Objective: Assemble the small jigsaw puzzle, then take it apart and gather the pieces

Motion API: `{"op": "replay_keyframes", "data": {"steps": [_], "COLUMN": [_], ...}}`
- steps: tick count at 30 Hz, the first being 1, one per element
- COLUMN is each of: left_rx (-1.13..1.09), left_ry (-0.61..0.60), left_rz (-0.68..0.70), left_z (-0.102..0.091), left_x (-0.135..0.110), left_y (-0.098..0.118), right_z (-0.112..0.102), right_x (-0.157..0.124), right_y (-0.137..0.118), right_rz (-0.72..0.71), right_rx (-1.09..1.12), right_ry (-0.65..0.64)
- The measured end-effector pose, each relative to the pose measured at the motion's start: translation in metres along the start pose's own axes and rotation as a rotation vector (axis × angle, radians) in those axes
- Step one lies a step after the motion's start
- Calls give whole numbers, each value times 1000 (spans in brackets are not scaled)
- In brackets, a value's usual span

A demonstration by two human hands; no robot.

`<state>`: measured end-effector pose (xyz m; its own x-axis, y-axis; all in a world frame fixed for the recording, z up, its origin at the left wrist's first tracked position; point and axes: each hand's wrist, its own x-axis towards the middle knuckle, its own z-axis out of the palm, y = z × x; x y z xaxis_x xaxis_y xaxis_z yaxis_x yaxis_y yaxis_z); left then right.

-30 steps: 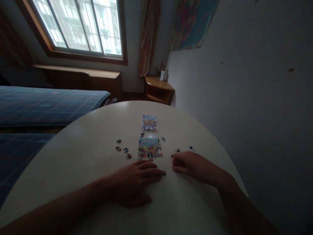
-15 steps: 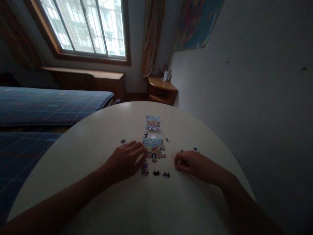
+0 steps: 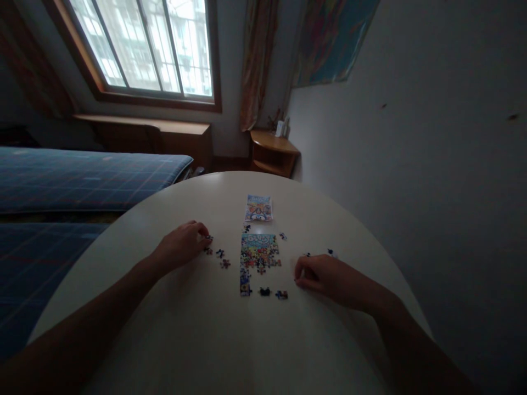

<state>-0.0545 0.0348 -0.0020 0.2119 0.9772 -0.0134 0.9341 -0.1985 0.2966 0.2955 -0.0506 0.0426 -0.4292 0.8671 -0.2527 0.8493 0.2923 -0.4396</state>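
Partly joined, the colourful puzzle (image 3: 259,250) looks jagged.

barred window (image 3: 140,49) | patterned curtain (image 3: 258,66) beside it | plaid mattress (image 3: 86,178) | corner shelf (image 3: 272,142) | wall poster (image 3: 333,44)

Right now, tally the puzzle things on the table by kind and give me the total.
Joined puzzle: 1
Picture sheet: 1
Loose pieces: 10, counting the one at the left hand
Total: 12 in view; the right hand may hide more.
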Motion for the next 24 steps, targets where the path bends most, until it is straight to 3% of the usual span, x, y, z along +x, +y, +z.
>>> {"op": "replay_keyframes", "data": {"steps": [6,9,14,18,24], "left_rx": [-66,-154,-454,-630,-732], "left_ry": [22,49,-4,-83,-126], "left_rz": [5,55,166,247,297], "left_z": [-3,-6,-2,10,17], "left_x": [-2,-5,-19,-37,-52], "left_y": [5,15,48,75,90], "right_z": [-2,-1,15,37,50], "right_x": [-1,2,14,22,24], "right_y": [1,-5,-26,-36,-38], "right_rz": [-14,-21,-127,-212,-360], "right_rx": [-10,-17,-4,87,114], "right_ry": [18,91,331,433,402]}}
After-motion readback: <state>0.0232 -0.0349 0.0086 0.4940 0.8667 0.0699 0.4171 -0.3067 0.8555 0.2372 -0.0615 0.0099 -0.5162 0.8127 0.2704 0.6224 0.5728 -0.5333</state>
